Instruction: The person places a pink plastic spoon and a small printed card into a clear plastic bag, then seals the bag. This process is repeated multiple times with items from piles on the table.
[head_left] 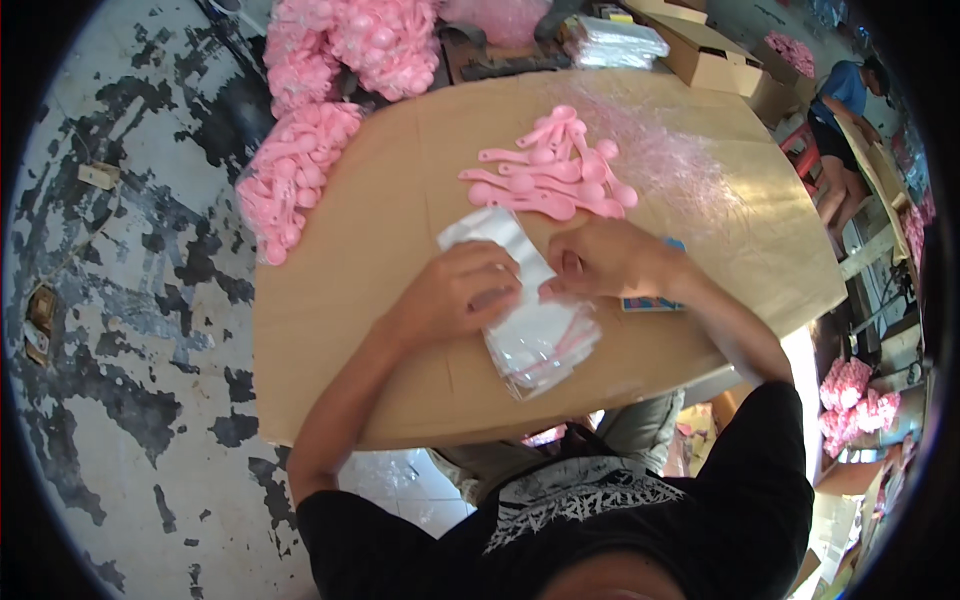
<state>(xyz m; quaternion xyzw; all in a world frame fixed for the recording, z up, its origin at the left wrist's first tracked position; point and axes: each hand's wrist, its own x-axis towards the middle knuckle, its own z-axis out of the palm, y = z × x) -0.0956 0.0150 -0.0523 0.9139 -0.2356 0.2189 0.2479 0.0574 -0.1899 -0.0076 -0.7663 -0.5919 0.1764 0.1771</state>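
Note:
A stack of clear and white plastic bags [540, 335] lies slantwise on the table in front of me. My left hand [465, 290] curls its fingers over the stack's left edge and holds it. At the opposite edge, my right hand [605, 262] has its thumb and fingers pinched together on the plastic; its fingertips are slightly blurred. Just beyond the bags rests a heap of pink plastic spoons [545, 185] with long handles. A small blue printed packet [650, 303] shows partly from under my right wrist.
The table [340, 330] is covered in brown paper. Thin plastic strands [680, 150] spread at its far right. Bagged pink spoons [290, 185] hang over its left edge. Behind stand clear packs [615, 42] and a cardboard box [700, 55]. Another person [845, 110] works at the far right.

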